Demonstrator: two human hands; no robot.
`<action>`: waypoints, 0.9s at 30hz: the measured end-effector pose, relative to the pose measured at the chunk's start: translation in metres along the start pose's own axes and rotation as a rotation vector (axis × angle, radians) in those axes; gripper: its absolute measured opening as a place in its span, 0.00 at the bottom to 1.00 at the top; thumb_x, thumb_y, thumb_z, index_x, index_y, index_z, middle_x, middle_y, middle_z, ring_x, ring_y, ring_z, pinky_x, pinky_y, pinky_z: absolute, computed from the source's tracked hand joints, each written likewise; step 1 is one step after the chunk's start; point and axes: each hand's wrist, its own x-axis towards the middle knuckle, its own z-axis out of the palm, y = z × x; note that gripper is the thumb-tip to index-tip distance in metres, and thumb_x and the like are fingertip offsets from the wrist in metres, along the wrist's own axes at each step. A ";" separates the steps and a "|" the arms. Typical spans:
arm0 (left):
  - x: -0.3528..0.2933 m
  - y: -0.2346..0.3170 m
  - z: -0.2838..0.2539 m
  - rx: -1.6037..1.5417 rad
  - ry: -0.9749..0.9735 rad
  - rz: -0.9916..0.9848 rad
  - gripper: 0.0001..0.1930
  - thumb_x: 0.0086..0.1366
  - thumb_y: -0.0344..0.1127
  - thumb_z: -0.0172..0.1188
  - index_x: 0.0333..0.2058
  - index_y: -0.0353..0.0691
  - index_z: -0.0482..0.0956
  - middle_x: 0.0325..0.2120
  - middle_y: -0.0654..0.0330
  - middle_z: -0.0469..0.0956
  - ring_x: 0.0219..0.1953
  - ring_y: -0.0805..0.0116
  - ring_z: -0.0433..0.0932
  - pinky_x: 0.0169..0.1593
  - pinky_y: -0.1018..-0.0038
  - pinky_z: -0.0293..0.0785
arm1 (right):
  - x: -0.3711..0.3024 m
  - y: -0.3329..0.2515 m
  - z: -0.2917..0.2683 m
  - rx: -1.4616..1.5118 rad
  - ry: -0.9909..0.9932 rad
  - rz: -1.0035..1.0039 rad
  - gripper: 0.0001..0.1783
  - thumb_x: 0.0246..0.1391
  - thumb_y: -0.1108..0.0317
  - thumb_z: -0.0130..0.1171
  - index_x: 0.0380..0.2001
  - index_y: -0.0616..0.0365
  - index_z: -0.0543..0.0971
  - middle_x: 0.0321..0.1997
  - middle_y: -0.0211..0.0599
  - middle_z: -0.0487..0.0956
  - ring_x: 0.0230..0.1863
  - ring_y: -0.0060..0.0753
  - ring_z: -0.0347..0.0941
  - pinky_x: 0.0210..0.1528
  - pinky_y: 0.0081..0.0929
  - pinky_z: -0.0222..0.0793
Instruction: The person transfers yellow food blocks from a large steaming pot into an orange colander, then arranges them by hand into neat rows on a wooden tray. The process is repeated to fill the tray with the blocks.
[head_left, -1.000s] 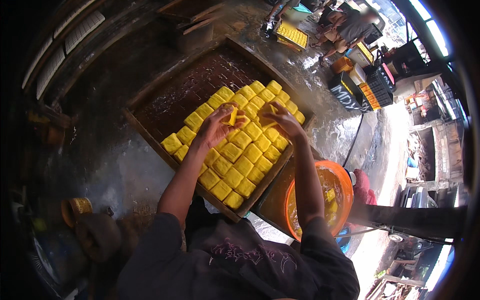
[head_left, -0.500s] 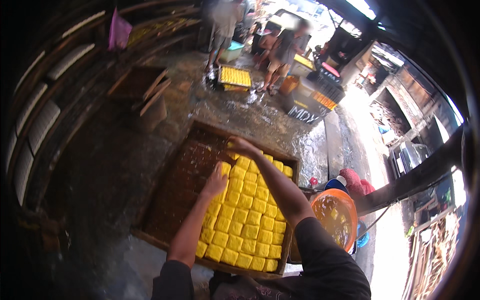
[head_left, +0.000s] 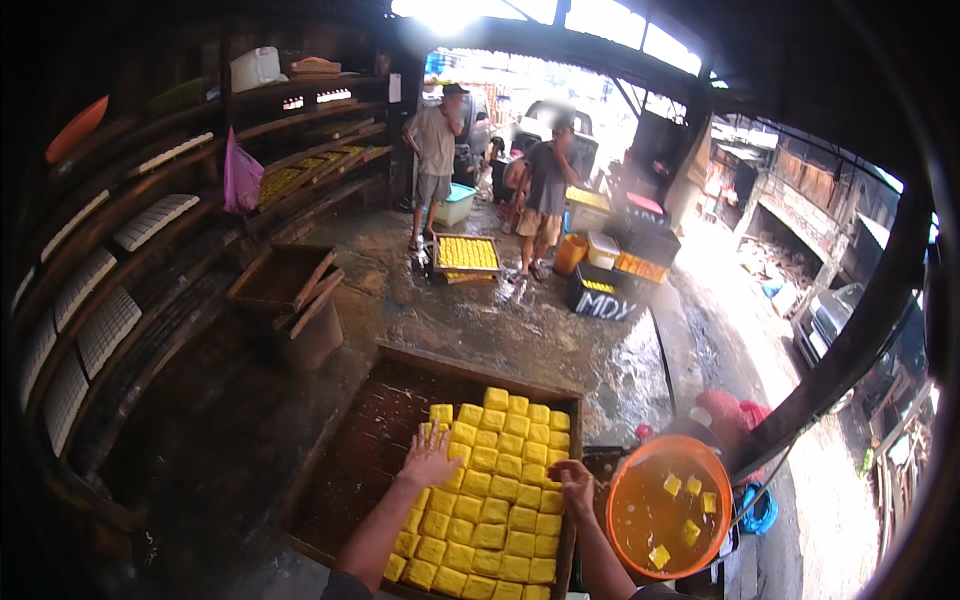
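A wide wooden tray [head_left: 360,460] lies in front of me, its right half packed with rows of yellow cubes [head_left: 500,470]. My left hand [head_left: 428,460] rests open with fingers spread on the left edge of the cubes. At the tray's right rim, my right hand [head_left: 575,485] is curled with its fingers closed, and I cannot see anything in it. An orange basin [head_left: 665,520] of yellowish liquid with a few floating cubes stands just right of the tray.
Wet concrete floor [head_left: 520,320] stretches ahead. Two people [head_left: 435,150] [head_left: 545,190] stand by a smaller tray of yellow cubes [head_left: 465,255] and crates [head_left: 610,290]. Empty wooden trays [head_left: 290,285] are stacked at left, below shelves [head_left: 120,230] of racks.
My view has tilted up, showing the floor and people ahead. My right hand has drawn back from the tray's far side to its right rim. The left hand stays on the cubes.
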 end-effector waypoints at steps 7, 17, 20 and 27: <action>-0.034 0.043 0.014 0.081 0.098 0.138 0.38 0.85 0.60 0.46 0.83 0.43 0.57 0.85 0.50 0.48 0.86 0.43 0.46 0.85 0.42 0.43 | -0.097 0.015 -0.339 0.299 0.633 -0.090 0.11 0.76 0.68 0.55 0.46 0.63 0.84 0.41 0.40 0.87 0.41 0.32 0.86 0.49 0.32 0.85; -0.056 0.255 0.064 -0.096 0.391 -0.260 0.29 0.83 0.47 0.58 0.74 0.37 0.70 0.75 0.39 0.65 0.77 0.35 0.64 0.78 0.46 0.61 | -0.057 0.090 -0.550 -0.951 0.241 -0.023 0.27 0.68 0.68 0.60 0.68 0.61 0.77 0.73 0.58 0.77 0.75 0.58 0.71 0.74 0.48 0.70; -0.016 0.438 0.136 -0.659 0.272 0.304 0.26 0.73 0.35 0.71 0.66 0.35 0.77 0.64 0.47 0.77 0.62 0.50 0.79 0.64 0.57 0.79 | -0.005 0.124 -0.537 -1.256 -0.015 -0.165 0.40 0.65 0.67 0.64 0.79 0.52 0.67 0.83 0.52 0.66 0.83 0.60 0.60 0.81 0.56 0.62; 0.129 0.658 0.271 -1.481 -0.706 -0.138 0.34 0.73 0.44 0.73 0.70 0.34 0.73 0.66 0.46 0.78 0.68 0.49 0.78 0.70 0.49 0.76 | 0.037 0.190 -0.509 -0.518 0.146 0.316 0.41 0.59 0.59 0.73 0.74 0.54 0.74 0.65 0.52 0.85 0.62 0.57 0.83 0.64 0.49 0.80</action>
